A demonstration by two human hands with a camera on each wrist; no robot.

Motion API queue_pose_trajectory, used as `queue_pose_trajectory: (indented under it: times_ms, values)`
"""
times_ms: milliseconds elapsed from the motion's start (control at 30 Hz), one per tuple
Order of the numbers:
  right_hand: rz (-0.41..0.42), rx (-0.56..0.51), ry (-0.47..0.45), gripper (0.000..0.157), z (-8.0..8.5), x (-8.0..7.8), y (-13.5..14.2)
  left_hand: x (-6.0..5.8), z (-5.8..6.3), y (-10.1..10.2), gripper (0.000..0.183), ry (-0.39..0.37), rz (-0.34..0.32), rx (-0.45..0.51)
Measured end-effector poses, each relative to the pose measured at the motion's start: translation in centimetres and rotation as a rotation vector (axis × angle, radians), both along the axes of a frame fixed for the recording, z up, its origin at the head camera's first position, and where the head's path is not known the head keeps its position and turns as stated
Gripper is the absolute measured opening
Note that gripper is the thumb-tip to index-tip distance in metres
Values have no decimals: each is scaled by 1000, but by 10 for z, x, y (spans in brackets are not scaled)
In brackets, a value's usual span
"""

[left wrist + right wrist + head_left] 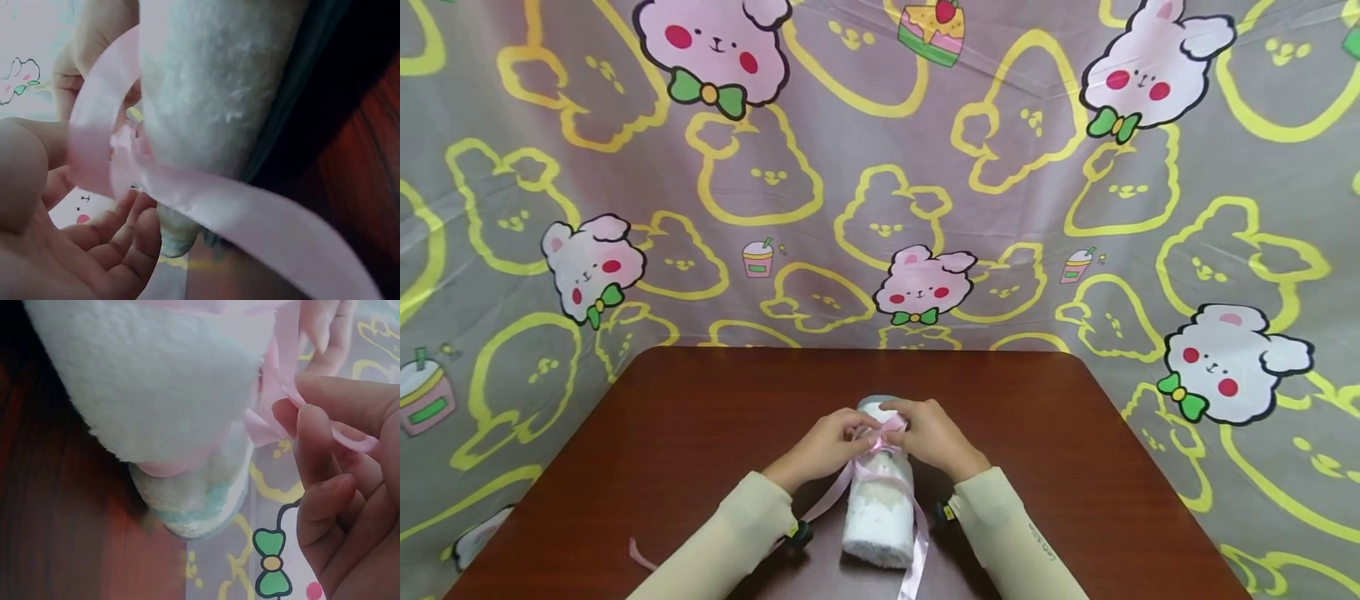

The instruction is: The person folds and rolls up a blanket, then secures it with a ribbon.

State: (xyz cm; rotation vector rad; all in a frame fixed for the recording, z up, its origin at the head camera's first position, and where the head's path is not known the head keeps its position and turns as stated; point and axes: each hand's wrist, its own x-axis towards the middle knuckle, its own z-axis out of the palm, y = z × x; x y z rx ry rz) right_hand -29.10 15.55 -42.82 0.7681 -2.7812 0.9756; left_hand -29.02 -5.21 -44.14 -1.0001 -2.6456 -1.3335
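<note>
A fluffy white roll of cloth (880,521) with a pale blue-green end lies lengthwise on the table, pointing away from me. Pink satin ribbon (883,477) wraps round it, and a loop stands up near its far part. My left hand (829,446) is at the roll's left side, pinching the ribbon by the crossing; its fingertips (128,203) show beside the loop in the left wrist view. From the right, my right hand (934,437) pinches a ribbon strand between thumb and finger, with a short end curling past the fingers in the right wrist view.
The dark reddish-brown table (722,400) runs back to a hanging cloth (820,250) printed with cartoon rabbits. One loose ribbon tail (640,557) trails left under my forearm, another (915,558) down the roll's right side. Small dark wrist cameras sit at both cuffs.
</note>
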Motion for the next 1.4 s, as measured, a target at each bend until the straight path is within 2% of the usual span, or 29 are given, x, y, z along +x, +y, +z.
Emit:
queue_pose_trajectory:
  times_ms: [133,267,467,633,767,900,1000,1067,1267,1400]
  values:
    - [-5,-65,-54,41,3,2,0,-2,-3,3,22,-70,40,8]
    - [-17,-124,-99,38,4,2,0,-5,-7,3,34,-108,46,60]
    - [-1,-181,-90,37,2,0,-1,-11,-13,7,24,-182,-19,161]
    - [15,-226,-110,38,-1,-1,-2,-12,-18,6,23,-223,-35,181]
    - [9,-259,-121,40,-3,-3,-2,-11,-18,6,19,-169,-32,181]
    - [24,-328,-162,45,-2,-3,-1,-2,-6,9,14,-85,-31,187]
    - [40,-364,-180,47,1,-3,-1,2,1,11,13,-82,-42,212]
    - [48,-382,-190,47,5,0,-2,0,-1,12,13,-86,-43,211]
    - [132,-435,-201,45,23,13,-8,-14,-19,14,8,-79,-3,181]
    - [126,-420,-172,46,17,9,-7,-16,-22,14,10,-112,3,212]
